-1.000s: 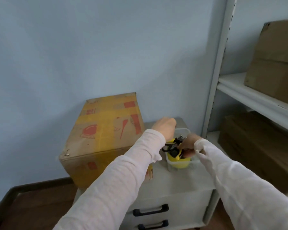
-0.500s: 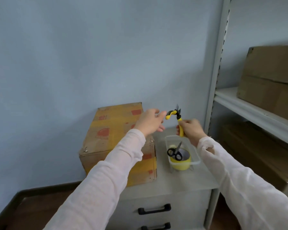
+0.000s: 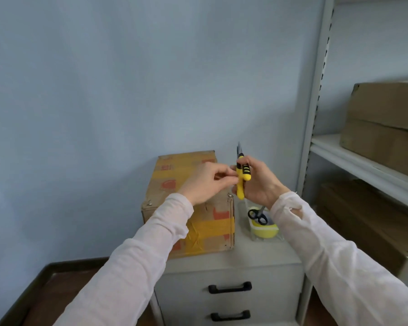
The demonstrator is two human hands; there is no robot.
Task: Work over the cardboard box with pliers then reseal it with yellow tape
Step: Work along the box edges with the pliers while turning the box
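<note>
Cardboard box (image 3: 193,182), strapped with yellow tape (image 3: 210,228), sits at lower centre of the frame on a grey drawer cabinet (image 3: 229,278). Just above its right edge, the right hand (image 3: 260,184) grips yellow-and-black pliers (image 3: 242,177) upright, metal nose pointing up. The left hand (image 3: 204,183) pinches the lower handle with its fingertips. Right of the box, a clear tray (image 3: 264,236) holds a yellow tape roll (image 3: 265,231) and black-handled scissors (image 3: 257,216). Brown boxes (image 3: 386,128) fill the shelving at right
</note>
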